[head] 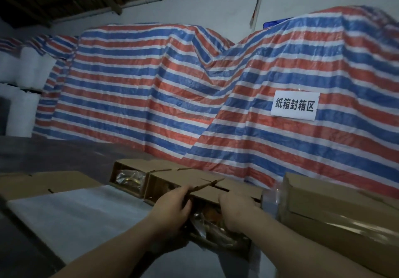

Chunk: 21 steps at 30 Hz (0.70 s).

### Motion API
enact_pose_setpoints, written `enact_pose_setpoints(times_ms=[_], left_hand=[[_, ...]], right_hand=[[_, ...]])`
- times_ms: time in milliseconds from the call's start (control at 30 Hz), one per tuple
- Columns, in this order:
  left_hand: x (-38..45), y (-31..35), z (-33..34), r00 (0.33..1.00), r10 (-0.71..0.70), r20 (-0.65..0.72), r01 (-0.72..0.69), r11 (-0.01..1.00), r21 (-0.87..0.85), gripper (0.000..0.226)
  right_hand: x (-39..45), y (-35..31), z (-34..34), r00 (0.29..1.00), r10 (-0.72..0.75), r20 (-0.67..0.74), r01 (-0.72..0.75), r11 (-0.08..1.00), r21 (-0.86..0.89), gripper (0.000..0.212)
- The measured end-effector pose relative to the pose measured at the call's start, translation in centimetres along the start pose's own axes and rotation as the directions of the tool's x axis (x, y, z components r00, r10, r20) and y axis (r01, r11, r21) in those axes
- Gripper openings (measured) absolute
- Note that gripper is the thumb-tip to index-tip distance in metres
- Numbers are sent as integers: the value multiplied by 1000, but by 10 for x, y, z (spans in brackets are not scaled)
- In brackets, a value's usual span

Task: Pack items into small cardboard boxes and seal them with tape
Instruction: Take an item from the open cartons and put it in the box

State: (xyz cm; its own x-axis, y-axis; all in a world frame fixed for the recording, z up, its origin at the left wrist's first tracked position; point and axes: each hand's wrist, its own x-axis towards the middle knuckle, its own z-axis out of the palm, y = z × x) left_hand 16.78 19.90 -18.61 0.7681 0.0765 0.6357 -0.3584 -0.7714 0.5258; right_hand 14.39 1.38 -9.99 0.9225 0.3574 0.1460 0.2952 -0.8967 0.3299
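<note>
— Where are the person's hands?

— Both are near the bottom, on a small cardboard box point(218, 193) that lies open toward the person. The left hand point(172, 207) curls its fingers around the box's left flap. The right hand point(234, 209) curls over the near edge on the right side.

— What is inside?

— Something shiny in clear plastic wrap point(212, 223). It is too dark to tell what.

— Is there another box?

— Yes, a second open box point(129, 177) sits just behind and to the left, touching the first, also with shiny things inside. A bigger taped box point(336, 211) stands on the right. Flat cardboard point(43, 181) lies on the left.

— And far away?

— A striped red, white and blue tarp point(162, 88) with a white paper sign point(294, 106).
</note>
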Motion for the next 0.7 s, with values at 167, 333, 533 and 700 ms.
enact_pose_setpoints(times_ms=[167,333,533,700], left_hand=[[-2,43,-44,992,-119,-38,108,970,-220,17],[-20,95,-114,949,-218,229,285,902,-323,21],[-55,124,-132,782,-297,548,614,516,-597,36],[-64,152,-117,746,-358,561,666,386,-638,43]], right_hand=[[-20,7,-31,986,34,-161,10,963,269,29],[-42,24,-65,975,-30,-218,123,897,425,12],[-76,49,-81,980,-190,60,151,907,393,17],[-93,65,-75,994,-109,17,84,848,524,24]])
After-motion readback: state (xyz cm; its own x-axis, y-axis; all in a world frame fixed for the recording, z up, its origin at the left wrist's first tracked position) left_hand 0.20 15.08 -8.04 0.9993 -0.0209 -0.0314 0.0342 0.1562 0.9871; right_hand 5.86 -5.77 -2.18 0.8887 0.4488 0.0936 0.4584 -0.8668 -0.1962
